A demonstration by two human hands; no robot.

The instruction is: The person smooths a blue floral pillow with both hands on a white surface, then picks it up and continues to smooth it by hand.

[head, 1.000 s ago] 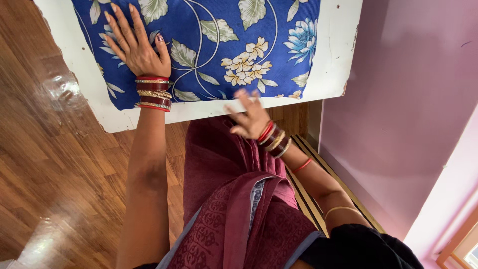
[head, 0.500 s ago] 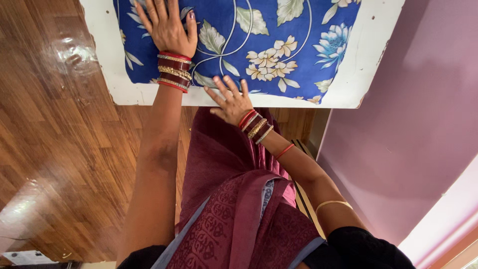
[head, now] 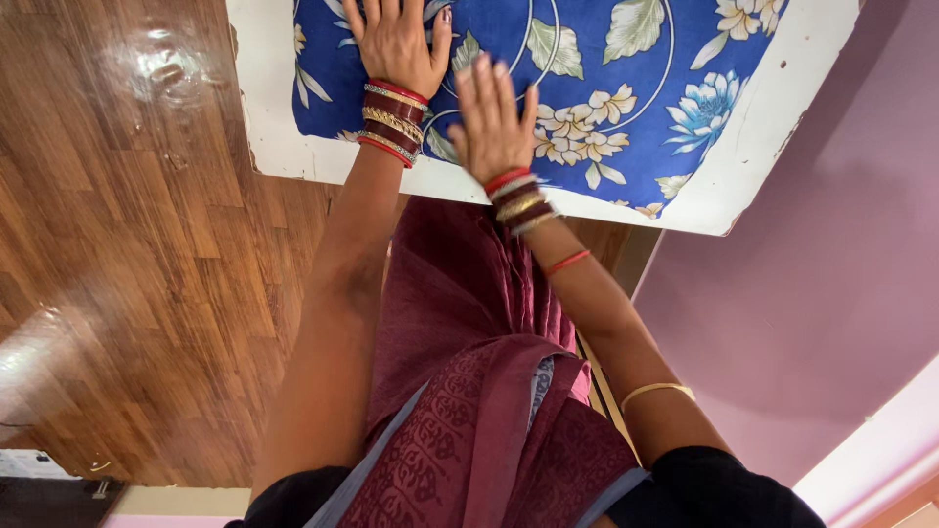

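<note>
A blue cloth [head: 626, 88] printed with white and yellow flowers and pale leaves lies flat on a white table [head: 782, 147]. My left hand [head: 396, 39] presses flat on the cloth near its left edge, fingers spread. My right hand [head: 494, 122] also rests flat on the cloth just beside the left one, near the table's front edge, fingers together and pointing away from me. Both wrists carry stacks of red and gold bangles. Neither hand holds anything.
A glossy wooden floor [head: 127, 274] spreads to the left of the table. A pink wall [head: 812, 313] runs along the right. My maroon garment [head: 469, 391] hangs below the table's front edge.
My right hand has risen from the table's front edge onto the cloth, next to the left hand. The view has shifted, so the table sits further right in the frame.
</note>
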